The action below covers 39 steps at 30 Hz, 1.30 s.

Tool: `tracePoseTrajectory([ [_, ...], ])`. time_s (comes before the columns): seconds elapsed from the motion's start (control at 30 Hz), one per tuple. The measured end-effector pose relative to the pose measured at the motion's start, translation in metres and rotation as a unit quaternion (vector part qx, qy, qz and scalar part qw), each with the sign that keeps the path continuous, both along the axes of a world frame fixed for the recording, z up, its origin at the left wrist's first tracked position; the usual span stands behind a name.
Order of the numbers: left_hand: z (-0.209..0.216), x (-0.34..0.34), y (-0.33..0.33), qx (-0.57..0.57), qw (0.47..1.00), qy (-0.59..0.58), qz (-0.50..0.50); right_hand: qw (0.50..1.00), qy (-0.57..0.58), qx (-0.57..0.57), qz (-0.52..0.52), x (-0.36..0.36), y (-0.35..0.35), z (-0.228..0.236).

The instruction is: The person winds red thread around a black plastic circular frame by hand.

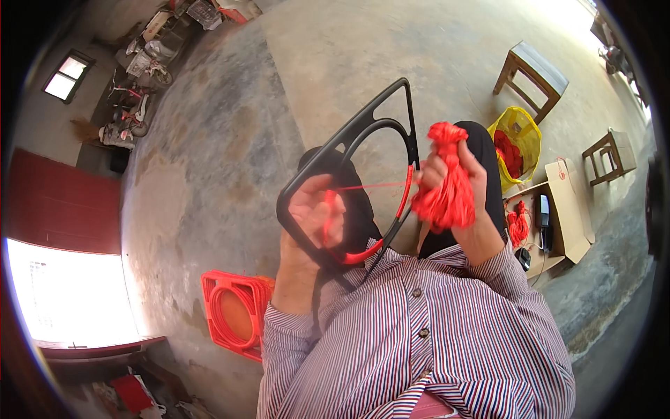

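Head view: the right hand was closed around a red cord skein, whose long axis ran nearly upright, gathered narrow at the top and flaring loose below the fist. The skein lay just right of a black frame, which was tilted between the 2 hands, its long axis climbing from lower left to upper right. A thin red strand ran taut and almost level across the frame's opening toward the left hand, crossing that long axis at a slant. The left hand, fingers curled, showed through the opening by the lower-left corner, with red cord across the fingers; whether they were clamped on it or on the frame, I could not tell. The right hand was nearer the frame's red-covered stretch, the left nearer that lower-left corner.
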<state>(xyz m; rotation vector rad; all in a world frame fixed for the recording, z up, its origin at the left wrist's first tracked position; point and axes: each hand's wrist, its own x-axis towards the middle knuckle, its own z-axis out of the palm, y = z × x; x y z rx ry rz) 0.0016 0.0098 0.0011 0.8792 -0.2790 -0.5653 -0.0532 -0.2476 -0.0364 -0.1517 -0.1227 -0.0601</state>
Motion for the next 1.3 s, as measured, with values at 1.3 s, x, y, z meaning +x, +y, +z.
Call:
tracePoseTrajectory([
  [1.3,0.009,0.007,-0.008,0.037,0.999,0.026,-0.016,0.995,-0.051,-0.081,-0.027,-0.010,0.013,0.026],
])
